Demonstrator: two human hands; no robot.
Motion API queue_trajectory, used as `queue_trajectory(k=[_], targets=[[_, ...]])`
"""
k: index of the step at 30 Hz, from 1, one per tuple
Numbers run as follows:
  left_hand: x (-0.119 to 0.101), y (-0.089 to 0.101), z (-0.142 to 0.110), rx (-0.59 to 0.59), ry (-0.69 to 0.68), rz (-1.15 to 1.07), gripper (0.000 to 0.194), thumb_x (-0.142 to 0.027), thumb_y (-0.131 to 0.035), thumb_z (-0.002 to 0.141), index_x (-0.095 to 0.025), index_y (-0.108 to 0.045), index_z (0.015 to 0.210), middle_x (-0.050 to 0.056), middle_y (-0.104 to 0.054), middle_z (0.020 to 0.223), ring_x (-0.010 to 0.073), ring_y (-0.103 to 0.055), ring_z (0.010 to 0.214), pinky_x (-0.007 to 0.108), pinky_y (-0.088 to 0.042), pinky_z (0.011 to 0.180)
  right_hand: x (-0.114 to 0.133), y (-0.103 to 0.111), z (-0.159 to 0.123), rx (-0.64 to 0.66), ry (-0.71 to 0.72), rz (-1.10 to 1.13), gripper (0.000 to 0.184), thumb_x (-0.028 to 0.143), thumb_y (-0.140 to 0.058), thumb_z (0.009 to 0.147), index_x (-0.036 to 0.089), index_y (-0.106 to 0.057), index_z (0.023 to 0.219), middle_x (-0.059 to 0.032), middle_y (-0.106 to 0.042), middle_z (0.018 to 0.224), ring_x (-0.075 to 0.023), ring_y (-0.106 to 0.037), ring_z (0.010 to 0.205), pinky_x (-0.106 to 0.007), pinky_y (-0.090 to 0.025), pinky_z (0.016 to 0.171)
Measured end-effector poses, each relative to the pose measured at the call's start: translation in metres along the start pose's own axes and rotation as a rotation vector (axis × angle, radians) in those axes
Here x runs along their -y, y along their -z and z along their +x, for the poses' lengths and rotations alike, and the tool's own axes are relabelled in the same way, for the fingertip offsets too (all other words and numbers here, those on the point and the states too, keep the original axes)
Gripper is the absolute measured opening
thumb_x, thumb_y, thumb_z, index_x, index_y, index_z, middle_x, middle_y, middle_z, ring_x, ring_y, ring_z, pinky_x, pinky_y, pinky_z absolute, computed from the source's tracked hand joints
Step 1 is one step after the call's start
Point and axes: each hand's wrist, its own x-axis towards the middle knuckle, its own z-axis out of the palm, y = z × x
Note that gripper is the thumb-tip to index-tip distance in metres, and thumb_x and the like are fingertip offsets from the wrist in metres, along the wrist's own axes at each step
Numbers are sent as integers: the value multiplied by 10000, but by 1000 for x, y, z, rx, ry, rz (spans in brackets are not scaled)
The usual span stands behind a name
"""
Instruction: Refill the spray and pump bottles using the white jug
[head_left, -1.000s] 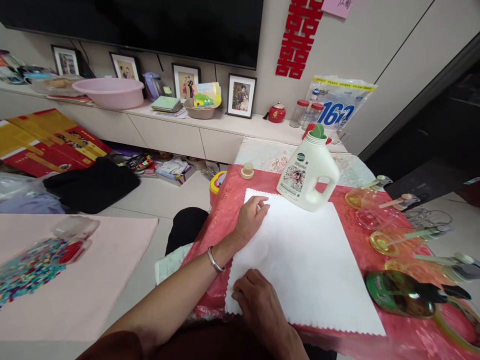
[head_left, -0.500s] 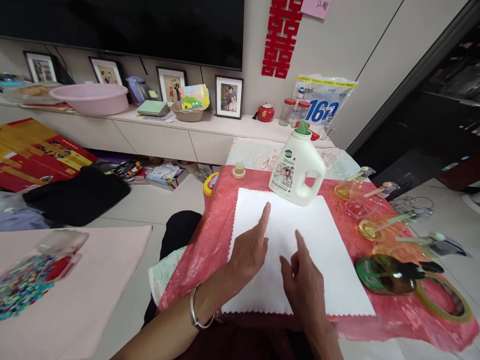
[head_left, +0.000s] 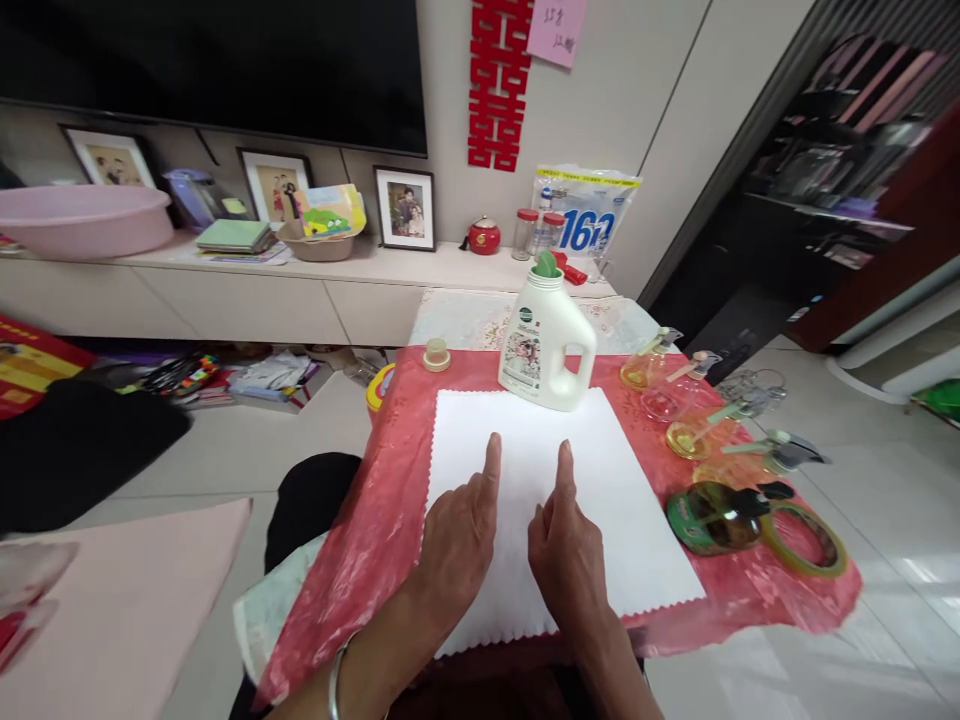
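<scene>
A white sheet with a scalloped edge (head_left: 630,520) lies flat before me. My left hand (head_left: 459,530) is over its left part, index finger stretched forward and the others curled in. Over the middle, my right hand (head_left: 568,550) points forward the same way. Neither hand holds anything; whether they touch the sheet I cannot tell. At the sheet's far edge stands an uncapped cream laundry detergent jug (head_left: 556,365), something green sticking out of its mouth. A pale cap (head_left: 436,356) sits left of the jug.
Several clear pump bottles lie along the right of the red table cover (head_left: 390,440), with a dark green-labelled bottle (head_left: 712,517) and a tape roll (head_left: 838,552) nearer me. A pink table (head_left: 150,590) is at left. Behind stands a long cabinet (head_left: 247,300).
The view has swung right. My right hand's index finger has straightened to point forward, and both hands now point nearly parallel. The jug and the bottles stay in place on the table.
</scene>
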Motion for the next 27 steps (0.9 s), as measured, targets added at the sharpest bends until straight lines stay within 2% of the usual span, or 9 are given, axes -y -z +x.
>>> queue_trajectory(k=[6, 12, 15, 18, 20, 22, 24, 25, 27], targets=[[0, -2, 6, 4, -73, 76, 874, -16, -429, 893, -151, 20, 1631, 10, -677, 711, 191, -654, 586, 269, -485, 553, -2, -2, 0, 40, -38, -6, 780, 107, -259, 907, 122, 57, 1620, 37, -503, 664, -134, -473, 466, -232, -305, 475], [-2, -6, 6, -73, -100, 101, 982, 19, -432, 866, -142, 209, 1592, 3, -678, 715, 196, -643, 558, 274, -471, 535, -6, -3, 0, 40, -32, 13, 788, 96, -262, 890, 124, 31, 1622, 32, -506, 666, -140, -477, 478, -237, -316, 484], [-5, -9, 6, -94, -98, 106, 999, 37, -411, 859, -129, 277, 1565, 1, -678, 704, 195, -631, 547, 285, -473, 534, -8, -7, -1, 51, -44, 46, 796, 98, -271, 886, 129, 7, 1631, 39, -492, 654, -132, -456, 466, -227, -299, 479], [-3, -15, 8, -57, -64, 72, 962, 21, -386, 882, -120, 278, 1564, 26, -715, 749, 203, -663, 600, 309, -520, 597, -18, -11, 4, 32, -73, 133, 786, 127, -304, 887, 144, -76, 1639, 41, -492, 662, -121, -456, 485, -212, -329, 497], [2, -23, 10, -12, -58, 9, 932, -26, -388, 909, -136, 250, 1579, 91, -770, 930, 224, -723, 745, 334, -563, 670, -32, -11, 19, -19, -110, 196, 728, 199, -367, 897, 137, -233, 1610, 27, -509, 692, -120, -478, 535, -214, -394, 544], [10, -34, 14, 26, -81, -48, 903, -120, -425, 935, -165, 178, 1607, 174, -721, 1265, 279, -731, 1049, 398, -599, 817, -52, -9, 46, -81, -144, 215, 631, 313, -429, 909, 102, -421, 1504, -19, -550, 773, -143, -518, 637, -256, -469, 636], [19, -44, 20, 53, -108, -62, 853, -220, -472, 945, -198, 28, 1636, 183, -535, 1537, 336, -574, 1363, 483, -555, 1010, -75, -5, 82, -152, -173, 203, 593, 402, -461, 899, 92, -523, 1400, -99, -594, 943, -210, -568, 857, -358, -510, 802], [23, -48, 24, 64, -109, -50, 811, -261, -486, 950, -211, -62, 1640, 166, -459, 1601, 352, -478, 1454, 518, -507, 1087, -86, -3, 103, -180, -186, 200, 589, 414, -476, 886, 90, -539, 1374, -136, -599, 1052, -246, -560, 982, -410, -500, 889], [30, -55, 31, 87, -93, -8, 711, -312, -486, 964, -222, -225, 1619, 141, -406, 1637, 360, -370, 1523, 565, -431, 1168, -103, -2, 143, -205, -207, 202, 591, 404, -518, 863, 92, -544, 1364, -177, -560, 1242, -295, -505, 1161, -488, -442, 1024]])
